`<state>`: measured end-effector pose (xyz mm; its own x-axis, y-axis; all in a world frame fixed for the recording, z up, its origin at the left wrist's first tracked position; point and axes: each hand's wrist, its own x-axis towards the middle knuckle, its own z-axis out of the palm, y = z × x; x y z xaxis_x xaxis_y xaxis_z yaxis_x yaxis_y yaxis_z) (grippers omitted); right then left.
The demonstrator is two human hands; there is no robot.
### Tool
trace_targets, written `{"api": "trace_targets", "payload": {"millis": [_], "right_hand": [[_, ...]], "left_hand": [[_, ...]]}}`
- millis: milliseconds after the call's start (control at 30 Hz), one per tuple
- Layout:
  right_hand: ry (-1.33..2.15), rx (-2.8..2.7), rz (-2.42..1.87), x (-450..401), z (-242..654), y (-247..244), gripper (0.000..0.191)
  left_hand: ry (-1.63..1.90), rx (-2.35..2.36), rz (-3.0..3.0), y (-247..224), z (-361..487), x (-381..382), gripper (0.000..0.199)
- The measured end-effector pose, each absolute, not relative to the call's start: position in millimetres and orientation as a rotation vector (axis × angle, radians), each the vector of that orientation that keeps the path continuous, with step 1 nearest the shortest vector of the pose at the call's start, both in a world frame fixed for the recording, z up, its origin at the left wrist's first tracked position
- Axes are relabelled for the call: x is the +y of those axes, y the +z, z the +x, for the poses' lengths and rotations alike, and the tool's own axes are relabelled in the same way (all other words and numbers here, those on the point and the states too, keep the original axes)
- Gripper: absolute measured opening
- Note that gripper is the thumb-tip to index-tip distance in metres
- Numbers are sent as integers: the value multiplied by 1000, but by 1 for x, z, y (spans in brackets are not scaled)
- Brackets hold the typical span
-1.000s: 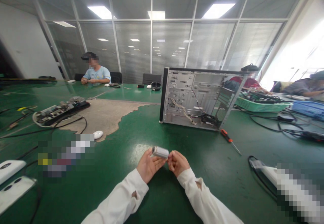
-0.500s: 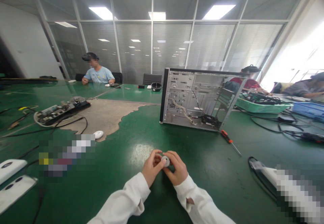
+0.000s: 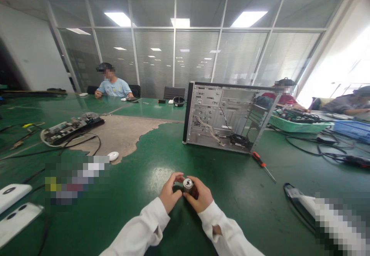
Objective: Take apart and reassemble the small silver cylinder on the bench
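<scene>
A small silvery metal cylinder (image 3: pixel 187 185) stands upright between my hands, low in the middle of the head view. Its round top end faces up and shows a dark centre. My right hand (image 3: pixel 200 195) has thumb and fingers around its right side and grips it. To its left, my left hand (image 3: pixel 171 193) is curved, thumb and forefinger spread apart, fingertips close to the cylinder. Whether those tips touch it I cannot tell. Beyond my hands, an open computer case (image 3: pixel 219 117) stands on the green table (image 3: pixel 150 225), its bare metal inside and cables showing.
An orange-handled screwdriver (image 3: pixel 263 164) lies by the case's right corner. On the left are a power strip with cables (image 3: pixel 73 127) and white devices (image 3: pixel 14 190). Green basket (image 3: pixel 300 124) and blue basket (image 3: pixel 352 130) stand right. A co-worker (image 3: pixel 114 86) sits across the table.
The left thumb and fingers have moved off the cylinder and spread. The cylinder now stands more upright, its top end turned up. My view has tilted slightly upward.
</scene>
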<state>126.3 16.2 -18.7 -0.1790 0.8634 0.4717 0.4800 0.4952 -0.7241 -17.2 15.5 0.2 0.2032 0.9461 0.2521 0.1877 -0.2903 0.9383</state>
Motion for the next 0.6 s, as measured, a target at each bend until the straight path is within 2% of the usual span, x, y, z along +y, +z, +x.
{"api": "trace_targets", "payload": {"millis": [133,333,600], "right_hand": [[471,-1760,-1025,14,128,-16,45],[387,-1712,-1020,16,129,-7,20],[395,-1778,-1038,22,124,1,12]], "left_hand": [[1148,1144,1758,-2,-14,13,53],[1159,1186,1778,-5,-12,14,44],[1175,1136,1815,-5,-10,16,40]]}}
